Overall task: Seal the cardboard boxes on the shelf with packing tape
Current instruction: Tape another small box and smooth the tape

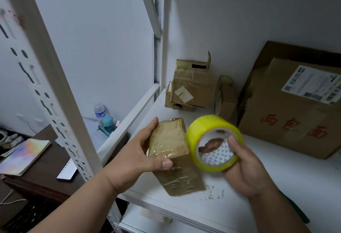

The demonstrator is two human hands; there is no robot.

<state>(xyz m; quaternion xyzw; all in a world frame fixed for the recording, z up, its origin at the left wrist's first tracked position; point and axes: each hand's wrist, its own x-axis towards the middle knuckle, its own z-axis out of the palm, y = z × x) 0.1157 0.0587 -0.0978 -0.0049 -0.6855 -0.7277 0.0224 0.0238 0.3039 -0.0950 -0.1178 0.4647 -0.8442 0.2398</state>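
Fingers (147, 131) around small tape-wrapped, glossy brown cardboard box (171, 146), edges wrinkled.

Tape-wrapped small box (171, 151) tilted on shelf (276, 186), beside yellow tape roll (214, 142).

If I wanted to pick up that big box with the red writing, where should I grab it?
Probably with both hands on the two side walls of the big cardboard box, coming from the front of the shelf. It is wide, tilted, and its top flap looks loose, so the top likely gives no firm hold. Smaller boxes crowd its left side.
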